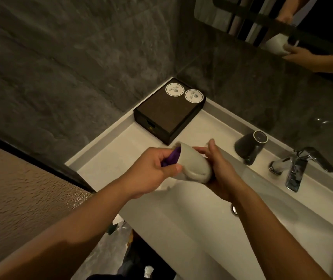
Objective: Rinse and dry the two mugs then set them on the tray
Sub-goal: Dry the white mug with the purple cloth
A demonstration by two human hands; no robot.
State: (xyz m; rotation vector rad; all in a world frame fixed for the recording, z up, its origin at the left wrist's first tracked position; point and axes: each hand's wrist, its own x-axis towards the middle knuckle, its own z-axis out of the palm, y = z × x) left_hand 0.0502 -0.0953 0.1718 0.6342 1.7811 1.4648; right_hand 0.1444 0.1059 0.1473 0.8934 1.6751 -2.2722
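Note:
A pale grey mug [194, 164] lies on its side in the air over the left part of the sink, its mouth turned to the left. My right hand [220, 168] cups it from behind and below. My left hand [151, 170] pinches a purple cloth [171, 157] that is stuffed into the mug's mouth. A dark brown box-like tray [167, 120] stands in the counter's back left corner, with two round white coasters [183, 92] on top. A second mug is not visible.
The white basin [262, 209] spreads below my right forearm, its drain [234, 209] partly hidden. A chrome tap [297, 166] stands at the right, a dark soap dispenser [250, 146] left of it. Grey stone walls close in; a mirror [282, 27] hangs at top right.

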